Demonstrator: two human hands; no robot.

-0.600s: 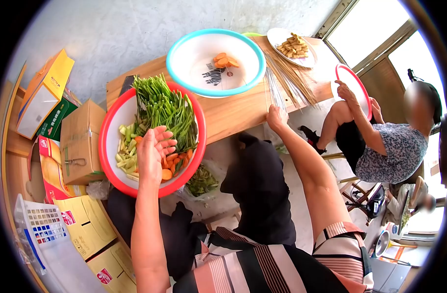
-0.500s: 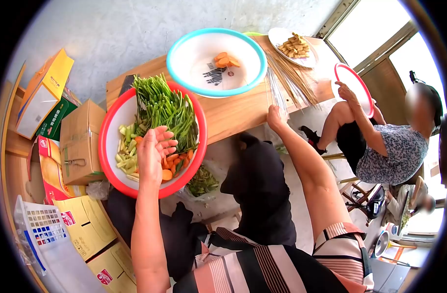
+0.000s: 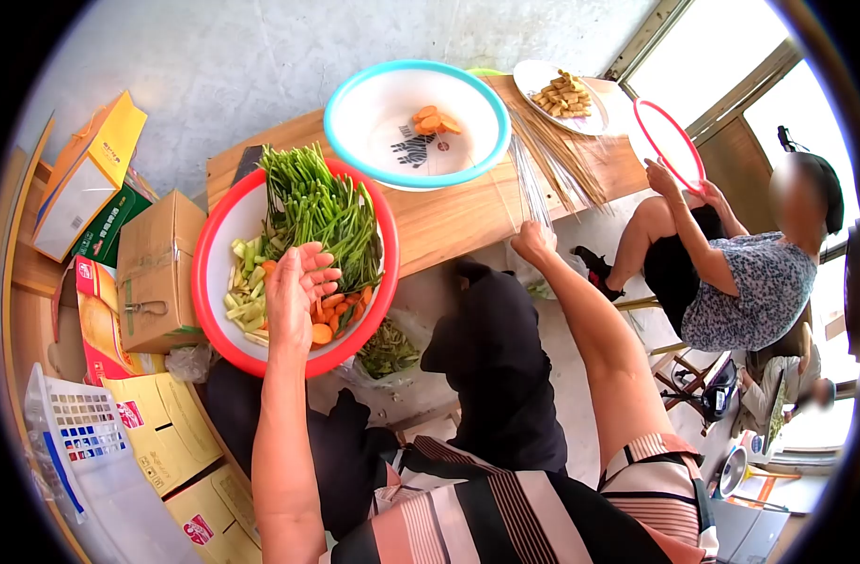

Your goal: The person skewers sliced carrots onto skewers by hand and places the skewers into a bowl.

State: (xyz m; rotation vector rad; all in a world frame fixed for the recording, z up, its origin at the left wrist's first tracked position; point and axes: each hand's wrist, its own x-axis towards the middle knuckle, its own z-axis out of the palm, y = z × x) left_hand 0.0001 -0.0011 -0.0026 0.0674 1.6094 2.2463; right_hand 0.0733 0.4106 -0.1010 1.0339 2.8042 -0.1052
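My left hand (image 3: 303, 287) hovers palm up over the red-rimmed basin (image 3: 204, 282), fingers loosely apart and nothing in it. Green stalks (image 3: 322, 211), pale green pieces (image 3: 247, 305) and carrot pieces (image 3: 334, 313) fill that basin. At the table's front edge my right hand (image 3: 533, 242) is closed near the lower ends of thin metal skewers (image 3: 527, 179); a thin stick seems to reach it, but what the fingers hold is too small to tell. Orange slices (image 3: 435, 120) lie in the blue-rimmed basin (image 3: 355, 160) behind.
On the wooden table (image 3: 449, 221) lie brown sticks (image 3: 566, 164) and a plate (image 3: 529, 75) of brown rolled food. A seated person (image 3: 750, 282) at right holds a red-rimmed basin (image 3: 670, 146). Cartons (image 3: 162, 273) and a white basket (image 3: 82, 423) stand at left.
My right hand has moved down, slightly toward me, from the skewers. My left hand stays in place. The seated person's basin has tilted and shifted up and left.
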